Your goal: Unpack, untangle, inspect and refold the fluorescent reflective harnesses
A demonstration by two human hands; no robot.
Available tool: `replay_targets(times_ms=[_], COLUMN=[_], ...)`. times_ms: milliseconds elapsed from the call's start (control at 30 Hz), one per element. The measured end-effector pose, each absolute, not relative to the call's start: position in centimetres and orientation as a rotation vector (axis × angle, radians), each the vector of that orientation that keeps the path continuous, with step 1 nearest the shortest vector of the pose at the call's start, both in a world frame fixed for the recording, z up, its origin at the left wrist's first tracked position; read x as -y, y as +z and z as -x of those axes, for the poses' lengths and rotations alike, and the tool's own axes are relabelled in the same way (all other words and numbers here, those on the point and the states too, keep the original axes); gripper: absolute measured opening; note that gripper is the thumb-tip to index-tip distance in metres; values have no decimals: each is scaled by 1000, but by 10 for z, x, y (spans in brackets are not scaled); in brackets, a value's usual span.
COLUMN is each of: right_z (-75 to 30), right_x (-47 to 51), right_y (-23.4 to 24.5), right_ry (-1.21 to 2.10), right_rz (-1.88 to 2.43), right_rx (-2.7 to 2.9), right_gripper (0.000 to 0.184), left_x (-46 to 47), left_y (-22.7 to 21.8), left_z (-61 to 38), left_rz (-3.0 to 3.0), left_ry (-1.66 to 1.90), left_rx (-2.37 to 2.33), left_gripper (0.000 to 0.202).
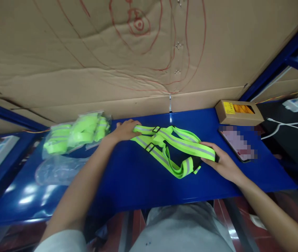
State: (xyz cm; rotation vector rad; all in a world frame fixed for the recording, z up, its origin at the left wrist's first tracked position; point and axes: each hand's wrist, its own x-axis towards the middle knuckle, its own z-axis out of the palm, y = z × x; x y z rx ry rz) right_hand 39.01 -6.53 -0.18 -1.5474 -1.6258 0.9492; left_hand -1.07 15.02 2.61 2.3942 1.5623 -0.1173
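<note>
A neon-green reflective strap harness [161, 157] with grey stripes and black buckles lies loosely looped on the blue table. My left hand [127, 130] is closed on its left end, where two straps meet. At the other end, my right hand [221, 161] grips the folded strap near a black piece, with the thumb and fingers partly hidden by the webbing. Between my hands the straps spread out, and one loop curls toward the table's front edge.
Clear bags of folded green straps [83, 131] lie at the left, with an empty plastic bag [56, 171] in front. A phone [238, 143] and a cardboard box [239, 112] are at the right. A cardboard wall [98, 80] with red drawn lines stands behind the table [138, 189].
</note>
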Motion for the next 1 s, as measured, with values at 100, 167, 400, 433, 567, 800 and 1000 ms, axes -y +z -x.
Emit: replay_targets(times_ms=[100, 167, 400, 433, 567, 800, 1000], right_z=[-402, -408, -420, -420, -417, -397, -385], right_x=[69, 71, 67, 66, 61, 64, 60], right_y=[4, 3, 1, 3, 7, 11, 23], right_ry=[1039, 1105, 983, 942, 688, 416, 412], right_rz=[1525, 1520, 1656, 1679, 1669, 1731, 1678], right_rx=[1555, 1554, 1841, 1886, 2023, 2212, 2199], right_gripper=[56, 56, 37, 35, 34, 57, 47], left_x=[-146, -142, -133, -132, -124, -102, -113], left_y=[21, 18, 16, 15, 13, 14, 18], left_z=[28, 36, 52, 54, 60, 57, 47], left_rz=[-2324, -2296, -2220, -2195, -2222, -2445, -2394], left_ry=[-38, 25, 269, 298, 265, 19, 71], left_rx=[-1689, -1738, -1851, -1864, -1827, -1605, -1347], left_gripper=[42, 38, 34, 35, 38, 56, 52])
